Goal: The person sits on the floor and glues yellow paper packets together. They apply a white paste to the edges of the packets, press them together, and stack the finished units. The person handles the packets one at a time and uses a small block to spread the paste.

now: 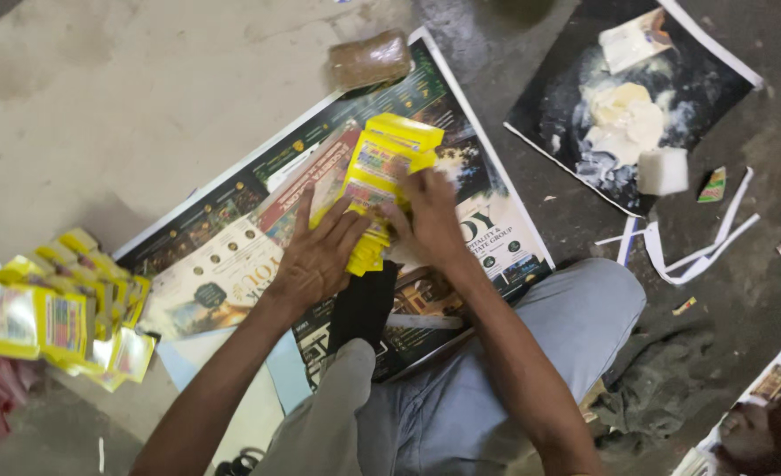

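While both hands (373, 238) grip one yellow packet stack (380, 181), second pile (64, 322) lies aside.

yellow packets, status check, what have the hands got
Left hand and right hand both gripping the stack of yellow packets over a glossy poster. More yellow packets piled at left. Brown packet beyond, nothing blocking.
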Tool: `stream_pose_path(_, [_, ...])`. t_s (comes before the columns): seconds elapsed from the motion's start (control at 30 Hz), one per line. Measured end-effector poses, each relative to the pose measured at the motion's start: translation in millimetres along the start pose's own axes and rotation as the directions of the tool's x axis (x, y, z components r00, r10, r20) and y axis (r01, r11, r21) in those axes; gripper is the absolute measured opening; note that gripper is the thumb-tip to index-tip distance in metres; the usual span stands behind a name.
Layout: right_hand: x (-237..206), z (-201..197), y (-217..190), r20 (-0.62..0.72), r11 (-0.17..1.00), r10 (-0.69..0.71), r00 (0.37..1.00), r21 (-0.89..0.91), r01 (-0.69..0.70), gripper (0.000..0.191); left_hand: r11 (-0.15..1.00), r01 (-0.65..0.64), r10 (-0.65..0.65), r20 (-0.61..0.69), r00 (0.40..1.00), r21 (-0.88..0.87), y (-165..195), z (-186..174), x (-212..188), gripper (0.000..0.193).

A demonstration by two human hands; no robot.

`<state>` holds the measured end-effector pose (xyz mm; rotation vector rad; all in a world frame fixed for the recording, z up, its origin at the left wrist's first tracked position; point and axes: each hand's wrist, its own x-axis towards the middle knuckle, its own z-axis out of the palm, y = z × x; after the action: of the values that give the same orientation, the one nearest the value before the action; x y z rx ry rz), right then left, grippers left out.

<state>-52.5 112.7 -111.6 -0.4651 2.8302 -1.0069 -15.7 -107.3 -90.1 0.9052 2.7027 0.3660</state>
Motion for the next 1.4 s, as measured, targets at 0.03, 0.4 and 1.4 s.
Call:
stream_pose_path(0.03, [1, 0, -1, 0.015, 0.999, -0.044, 0.999, 0.006, 0.044, 0.04, 1.0, 0.0, 0.0, 0.011, 1.0, -0.013, 0, -1, 0, 0.078])
stream_pose_path(0.4, [-5, -1, -8, 0.125, 0.976, -0.074, 0.989, 0.212, 0.046, 0.028, 0.995, 0.024, -0.023, -0.007, 1.0, 0.096, 5, -3, 4, 0.07])
stream_pose_path(1.4, [-2, -3, -8, 0.027, 0.995, -0.092, 0.995, 0.051, 0.09, 0.038, 0.999, -0.019, 0.02, -0.038, 0.999, 0.042, 5, -8, 5, 0.061])
